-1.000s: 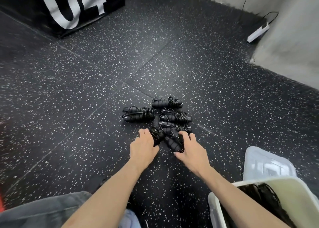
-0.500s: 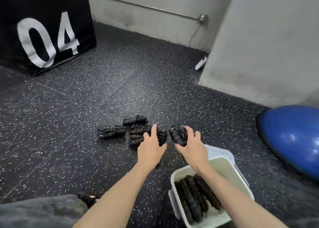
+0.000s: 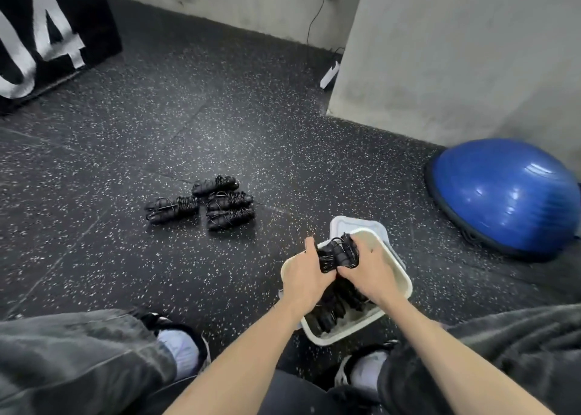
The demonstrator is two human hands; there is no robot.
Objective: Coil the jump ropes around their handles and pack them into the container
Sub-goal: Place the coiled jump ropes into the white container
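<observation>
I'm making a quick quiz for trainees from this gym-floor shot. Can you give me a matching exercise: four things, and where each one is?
Things:
1. blue balance dome
2. four coiled jump ropes
3. white power strip
4. white container

Places:
A. under both hands, bundles already inside
B. on the floor, left of and beyond the container
C. at the foot of the grey wall corner, cable running up
D. at the right, against the wall

Pairs: 1-D, 2-B, 3-C, 4-A

It is a gym: speckled rubber floor [image 3: 220,106], blue balance ball [image 3: 503,194] at right, black numbered box [image 3: 47,31] upper left.
</observation>
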